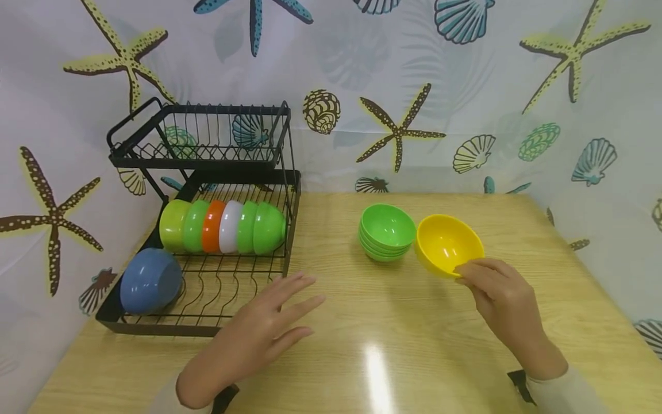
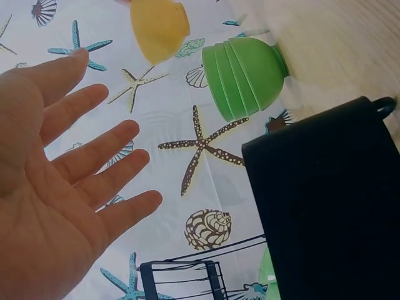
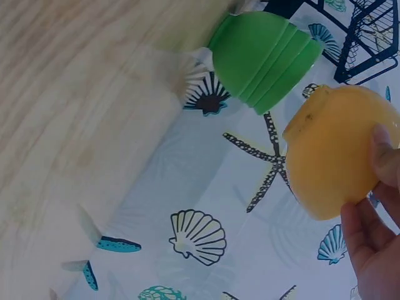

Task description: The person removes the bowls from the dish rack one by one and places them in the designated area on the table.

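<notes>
The right hand pinches the yellow bowl at its near rim, between the thumb and the fingers. The bowl is beyond the fingertips, toward the far edge of the surface and a little to the left of the hand. It is held above the surface, with its mouth tilted toward the person. Just to the left of it, a stack of green bowls stands upright near the middle of the far edge.

The left hand has its fingers spread and holds nothing; it is well apart from the yellow bowl, near the right front corner of the black dish rack. This rack stands at the left edge of the surface, and carries a row of coloured bowls and one blue bowl.
</notes>
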The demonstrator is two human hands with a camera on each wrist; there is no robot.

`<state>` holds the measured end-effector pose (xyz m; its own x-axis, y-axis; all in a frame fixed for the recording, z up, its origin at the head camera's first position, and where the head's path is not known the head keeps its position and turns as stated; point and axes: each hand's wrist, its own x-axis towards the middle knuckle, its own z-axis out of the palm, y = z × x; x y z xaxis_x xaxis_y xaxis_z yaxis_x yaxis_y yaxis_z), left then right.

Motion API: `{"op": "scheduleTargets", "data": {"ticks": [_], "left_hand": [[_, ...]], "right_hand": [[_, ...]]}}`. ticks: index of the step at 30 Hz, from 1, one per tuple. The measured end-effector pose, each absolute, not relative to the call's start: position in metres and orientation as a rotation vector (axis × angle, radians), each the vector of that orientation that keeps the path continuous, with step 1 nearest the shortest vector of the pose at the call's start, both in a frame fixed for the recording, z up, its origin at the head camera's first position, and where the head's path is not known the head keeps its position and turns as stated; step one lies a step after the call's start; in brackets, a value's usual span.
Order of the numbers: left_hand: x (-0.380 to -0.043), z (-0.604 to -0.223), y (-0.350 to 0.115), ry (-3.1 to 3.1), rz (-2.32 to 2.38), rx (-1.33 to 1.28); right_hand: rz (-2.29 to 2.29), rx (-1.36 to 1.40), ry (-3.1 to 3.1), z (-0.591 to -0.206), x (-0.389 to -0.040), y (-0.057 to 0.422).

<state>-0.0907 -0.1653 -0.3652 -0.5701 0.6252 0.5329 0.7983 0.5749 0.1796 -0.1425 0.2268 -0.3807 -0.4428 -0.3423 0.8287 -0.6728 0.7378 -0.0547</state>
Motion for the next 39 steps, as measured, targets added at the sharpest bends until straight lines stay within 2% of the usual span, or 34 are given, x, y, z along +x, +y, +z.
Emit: {"op": "scheduleTargets", "data": {"ticks": [20,39], "left_hand": [[-0.091,-0.369,-0.178,-2.634,-0.52,-0.994],[-0.09,-0.369,-0.183,-2.65,-0.506,-1.012]], "right_hand": [[0.445,0.552,-2.473,-0.415,-0.209,0.251],[0.431,0.521,-2.743,-0.41,-0.217,0.245]]}}
